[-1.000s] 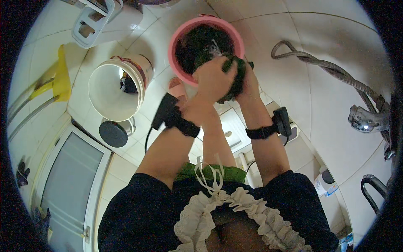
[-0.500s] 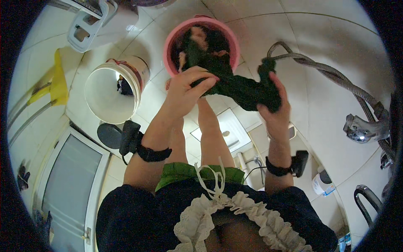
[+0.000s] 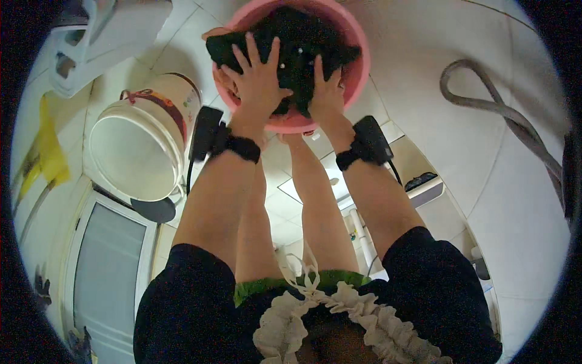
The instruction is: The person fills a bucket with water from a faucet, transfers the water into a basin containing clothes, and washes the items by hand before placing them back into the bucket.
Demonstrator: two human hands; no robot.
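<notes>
Dark cloth (image 3: 303,37) has gone from stretched between the hands to heaped in the pink basin (image 3: 362,64), long axis roughly left-right, no clear pointing end, left hand (image 3: 257,84) and right hand (image 3: 327,96) over it, fingers spread, unclamped, probably to flatten it.
</notes>
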